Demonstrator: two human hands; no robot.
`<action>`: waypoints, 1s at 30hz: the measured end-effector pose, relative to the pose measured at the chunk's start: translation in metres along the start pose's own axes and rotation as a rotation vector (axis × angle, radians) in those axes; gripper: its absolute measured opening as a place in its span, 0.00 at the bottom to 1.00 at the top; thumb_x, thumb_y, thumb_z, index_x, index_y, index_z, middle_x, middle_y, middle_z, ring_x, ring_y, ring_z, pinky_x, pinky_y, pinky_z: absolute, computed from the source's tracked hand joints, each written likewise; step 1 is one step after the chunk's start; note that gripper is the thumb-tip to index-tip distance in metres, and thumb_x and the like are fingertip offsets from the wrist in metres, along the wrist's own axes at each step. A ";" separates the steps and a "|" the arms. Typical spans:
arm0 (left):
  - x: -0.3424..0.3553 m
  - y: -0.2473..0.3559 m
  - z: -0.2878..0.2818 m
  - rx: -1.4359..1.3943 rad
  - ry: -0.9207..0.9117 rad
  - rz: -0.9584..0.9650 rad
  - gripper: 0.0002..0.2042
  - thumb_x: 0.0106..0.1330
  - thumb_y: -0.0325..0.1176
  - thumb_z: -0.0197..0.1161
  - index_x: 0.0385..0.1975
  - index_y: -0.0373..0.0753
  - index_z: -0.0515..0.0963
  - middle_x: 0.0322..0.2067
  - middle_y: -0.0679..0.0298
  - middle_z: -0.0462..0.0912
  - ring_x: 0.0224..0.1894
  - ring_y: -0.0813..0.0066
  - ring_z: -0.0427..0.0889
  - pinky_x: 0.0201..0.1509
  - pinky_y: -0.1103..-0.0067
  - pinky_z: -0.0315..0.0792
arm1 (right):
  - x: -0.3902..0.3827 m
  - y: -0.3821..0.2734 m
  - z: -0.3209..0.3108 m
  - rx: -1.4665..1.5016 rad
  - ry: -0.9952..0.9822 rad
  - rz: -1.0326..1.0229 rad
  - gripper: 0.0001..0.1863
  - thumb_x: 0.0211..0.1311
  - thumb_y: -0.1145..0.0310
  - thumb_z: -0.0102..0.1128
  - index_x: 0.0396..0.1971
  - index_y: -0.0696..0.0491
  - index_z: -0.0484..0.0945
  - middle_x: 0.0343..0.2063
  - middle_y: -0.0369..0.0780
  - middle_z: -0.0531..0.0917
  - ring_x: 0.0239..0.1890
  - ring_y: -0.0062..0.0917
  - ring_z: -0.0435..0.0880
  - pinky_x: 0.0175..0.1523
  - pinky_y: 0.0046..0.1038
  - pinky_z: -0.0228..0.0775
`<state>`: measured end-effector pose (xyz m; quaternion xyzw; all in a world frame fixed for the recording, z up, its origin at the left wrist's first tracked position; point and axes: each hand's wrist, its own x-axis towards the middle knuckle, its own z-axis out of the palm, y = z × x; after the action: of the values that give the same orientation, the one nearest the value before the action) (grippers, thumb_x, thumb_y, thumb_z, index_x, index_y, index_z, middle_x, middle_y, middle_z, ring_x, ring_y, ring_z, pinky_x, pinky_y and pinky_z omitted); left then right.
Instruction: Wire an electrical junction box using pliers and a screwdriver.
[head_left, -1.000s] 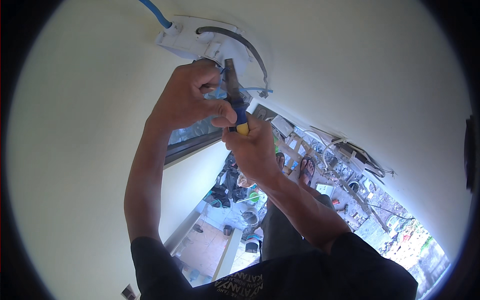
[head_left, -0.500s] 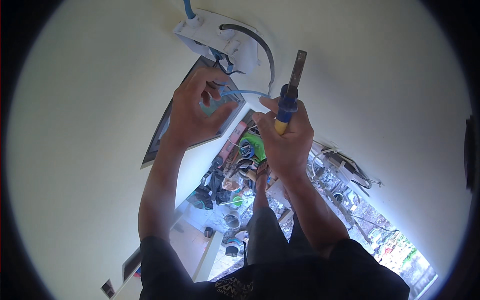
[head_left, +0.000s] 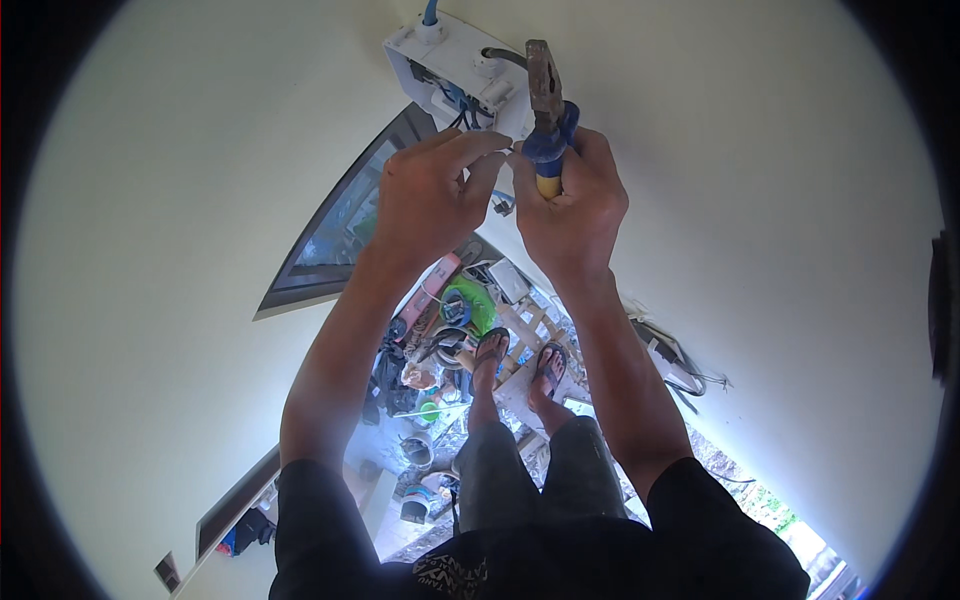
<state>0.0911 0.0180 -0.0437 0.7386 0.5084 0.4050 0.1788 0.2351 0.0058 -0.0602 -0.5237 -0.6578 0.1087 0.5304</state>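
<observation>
A white electrical box (head_left: 455, 62) is fixed on the wall above my hands, its side open with dark and blue wires (head_left: 462, 108) coming out. My left hand (head_left: 432, 192) is closed just below the box, thumb and index finger pinching the dark end of a thin wire (head_left: 512, 150). My right hand (head_left: 578, 212) grips combination pliers (head_left: 545, 130) with blue and yellow handles, metal jaws pointing up. Its thumb tip meets the left fingertips at the wire. The pliers' jaws are not on the wire. Most of the wire is hidden by my fingers.
A dark-framed window (head_left: 345, 215) lies left of my hands. My feet in sandals (head_left: 490, 350) stand on planks (head_left: 525, 325) above a cluttered floor. A green bag (head_left: 472, 305), a bucket (head_left: 417, 450) and a pink level-like bar (head_left: 428, 295) are below. Cables (head_left: 680, 360) hang along the right wall.
My left hand has moved right and closed from an open pose onto the wire. My right hand, still gripping the pliers, has come up and left to meet it.
</observation>
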 end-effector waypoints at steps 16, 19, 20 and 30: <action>-0.014 0.002 0.041 -1.381 0.279 -0.951 0.13 0.61 0.36 0.69 0.34 0.30 0.79 0.28 0.62 0.81 0.30 0.77 0.77 0.32 0.83 0.67 | -0.009 -0.010 0.005 0.041 -0.102 0.208 0.06 0.60 0.73 0.65 0.30 0.59 0.78 0.33 0.46 0.78 0.29 0.38 0.82 0.34 0.36 0.73; -0.017 -0.004 0.031 -1.352 0.266 -0.836 0.09 0.59 0.30 0.69 0.31 0.31 0.79 0.28 0.62 0.82 0.29 0.78 0.77 0.31 0.83 0.66 | -0.007 -0.017 0.001 0.066 -0.138 0.263 0.07 0.59 0.72 0.66 0.28 0.59 0.78 0.31 0.44 0.79 0.28 0.36 0.81 0.33 0.34 0.73; -0.019 -0.009 0.029 -1.301 0.222 -0.831 0.08 0.61 0.31 0.69 0.33 0.34 0.80 0.28 0.63 0.83 0.29 0.78 0.80 0.34 0.83 0.71 | -0.007 -0.018 0.000 0.055 -0.151 0.272 0.06 0.59 0.72 0.66 0.28 0.59 0.79 0.31 0.44 0.79 0.28 0.36 0.81 0.33 0.33 0.72; -0.022 -0.008 0.034 -1.253 0.192 -0.825 0.10 0.58 0.27 0.73 0.38 0.35 0.81 0.31 0.64 0.83 0.31 0.78 0.83 0.36 0.84 0.75 | -0.118 -0.013 -0.103 -0.038 -0.457 0.391 0.10 0.53 0.72 0.69 0.32 0.60 0.80 0.36 0.46 0.80 0.35 0.37 0.84 0.39 0.32 0.75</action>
<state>0.1094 0.0060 -0.0788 0.2101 0.4314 0.5810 0.6574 0.2979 -0.1373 -0.0777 -0.6121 -0.6487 0.3116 0.3278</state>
